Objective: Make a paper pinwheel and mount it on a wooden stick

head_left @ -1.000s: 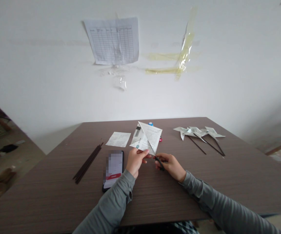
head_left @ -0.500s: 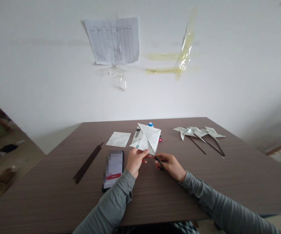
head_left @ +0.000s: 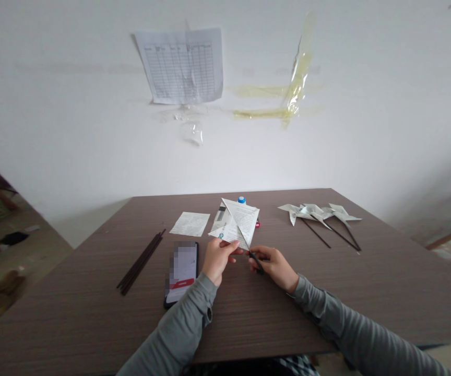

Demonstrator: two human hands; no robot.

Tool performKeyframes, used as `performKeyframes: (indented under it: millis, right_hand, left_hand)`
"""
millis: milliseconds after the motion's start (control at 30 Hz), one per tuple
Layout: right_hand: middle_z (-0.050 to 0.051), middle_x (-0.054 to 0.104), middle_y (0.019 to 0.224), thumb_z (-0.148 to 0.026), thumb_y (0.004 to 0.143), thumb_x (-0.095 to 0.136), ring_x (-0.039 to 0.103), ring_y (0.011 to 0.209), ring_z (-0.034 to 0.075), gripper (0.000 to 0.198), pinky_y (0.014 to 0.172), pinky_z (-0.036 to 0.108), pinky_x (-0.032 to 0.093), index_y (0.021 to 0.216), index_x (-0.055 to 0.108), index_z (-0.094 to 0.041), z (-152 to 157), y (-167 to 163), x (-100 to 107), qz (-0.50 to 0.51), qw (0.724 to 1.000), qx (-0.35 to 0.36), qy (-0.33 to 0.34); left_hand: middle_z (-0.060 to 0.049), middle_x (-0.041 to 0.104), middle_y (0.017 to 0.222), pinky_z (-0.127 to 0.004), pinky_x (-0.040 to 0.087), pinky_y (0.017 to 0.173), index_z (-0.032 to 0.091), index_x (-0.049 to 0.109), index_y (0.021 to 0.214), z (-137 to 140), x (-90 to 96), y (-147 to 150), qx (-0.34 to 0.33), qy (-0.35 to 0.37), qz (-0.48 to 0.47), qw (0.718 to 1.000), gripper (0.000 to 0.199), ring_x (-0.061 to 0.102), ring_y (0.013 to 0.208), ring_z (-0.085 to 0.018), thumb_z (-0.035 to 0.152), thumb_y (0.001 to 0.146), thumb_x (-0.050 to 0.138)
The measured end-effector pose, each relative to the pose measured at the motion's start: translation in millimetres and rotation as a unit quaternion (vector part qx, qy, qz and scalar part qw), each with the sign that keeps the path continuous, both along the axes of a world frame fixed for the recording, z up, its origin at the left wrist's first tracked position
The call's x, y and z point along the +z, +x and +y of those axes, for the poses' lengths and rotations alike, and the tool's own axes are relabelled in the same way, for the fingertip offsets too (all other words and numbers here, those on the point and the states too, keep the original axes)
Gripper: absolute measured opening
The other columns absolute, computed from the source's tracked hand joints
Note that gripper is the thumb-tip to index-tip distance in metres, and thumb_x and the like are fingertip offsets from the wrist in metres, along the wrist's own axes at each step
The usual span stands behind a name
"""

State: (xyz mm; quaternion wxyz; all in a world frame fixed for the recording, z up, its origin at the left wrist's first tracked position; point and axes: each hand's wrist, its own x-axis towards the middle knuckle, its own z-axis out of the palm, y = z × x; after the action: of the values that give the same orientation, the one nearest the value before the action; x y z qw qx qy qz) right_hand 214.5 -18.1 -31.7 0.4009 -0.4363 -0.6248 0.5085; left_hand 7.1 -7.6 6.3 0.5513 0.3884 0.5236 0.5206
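Note:
Between thumb and fingers, my left hand (head_left: 218,257) grips the near edge of a square of printed paper (head_left: 245,215) with a diagonal line across it. My right hand (head_left: 274,265) is closed around black-handled scissors (head_left: 256,262), whose tip end meets the paper's near corner. How far the blades are apart cannot be made out. Behind the paper shows a blue and white cap (head_left: 241,200), and a small red object (head_left: 257,224) peeks out at its right edge; the rest of both is hidden.
Left of my hands lie a phone (head_left: 182,274), a bundle of thin dark sticks (head_left: 141,263) and another paper square (head_left: 190,224). Several paper pinwheels (head_left: 319,213) on sticks rest at the right. A wall with a taped sheet (head_left: 182,65) stands behind the table (head_left: 92,308).
Almost nothing differs. The held paper has shifted very slightly, and both hands keep their place and grip.

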Motion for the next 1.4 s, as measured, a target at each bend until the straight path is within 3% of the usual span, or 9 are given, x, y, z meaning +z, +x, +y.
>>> performKeyframes:
  millis: [467, 667, 833, 1100, 1400]
  right_hand:
    - [0.006, 0.078, 0.075, -0.075, 0.078, 0.105, 0.071, 0.073, 0.029, 0.059, 0.076, 0.046, 0.064, 0.105, 0.088, -0.025, 0, 1, -2, 0.007, 1.000, -0.011, -0.006]
    - [0.006, 0.077, 0.073, -0.081, 0.072, 0.104, 0.069, 0.071, 0.029, 0.065, 0.075, 0.047, 0.061, 0.103, 0.086, -0.026, 0, 0, 1, 0.000, 1.000, -0.017, -0.016]
    - [0.008, 0.079, 0.076, -0.079, 0.075, 0.103, 0.074, 0.079, 0.034, 0.061, 0.081, 0.050, 0.064, 0.103, 0.085, -0.028, -2, 0, 4, -0.019, 0.999, -0.012, -0.024]
    - [0.008, 0.077, 0.075, -0.084, 0.072, 0.099, 0.072, 0.077, 0.034, 0.066, 0.085, 0.054, 0.064, 0.103, 0.083, -0.028, -3, -2, 7, -0.025, 0.999, -0.016, -0.027]
    - [0.009, 0.079, 0.075, -0.082, 0.071, 0.104, 0.074, 0.079, 0.036, 0.065, 0.083, 0.052, 0.066, 0.101, 0.086, -0.027, 0, 4, 8, -0.032, 0.999, -0.019, -0.034]
  left_hand:
    - [-0.004, 0.093, 0.087, -0.018, 0.054, 0.051, 0.021, 0.079, 0.088, 1, -1.6, 0, -0.005, -0.003, 0.011, 1.000, 0.031, 0.092, 0.073, -0.021, 0.012, 0.087, 0.109]
    - [-0.004, 0.093, 0.086, -0.017, 0.052, 0.050, 0.020, 0.077, 0.086, 0, -1.3, 0, -0.004, -0.002, 0.005, 1.000, 0.034, 0.092, 0.072, -0.021, 0.013, 0.086, 0.111]
    - [-0.005, 0.094, 0.088, -0.017, 0.053, 0.049, 0.020, 0.079, 0.087, 0, 0.3, 0, -0.001, -0.004, -0.001, 1.000, 0.031, 0.091, 0.070, -0.020, 0.010, 0.086, 0.108]
    - [-0.008, 0.095, 0.092, -0.019, 0.054, 0.051, 0.020, 0.079, 0.088, 1, -1.9, -1, 0.001, -0.002, 0.008, 1.000, 0.033, 0.095, 0.079, -0.026, 0.013, 0.082, 0.111]
    - [-0.007, 0.093, 0.092, -0.018, 0.053, 0.050, 0.019, 0.078, 0.087, -1, -1.7, -1, 0.005, -0.006, 0.007, 1.000, 0.028, 0.093, 0.077, -0.023, 0.010, 0.089, 0.104]
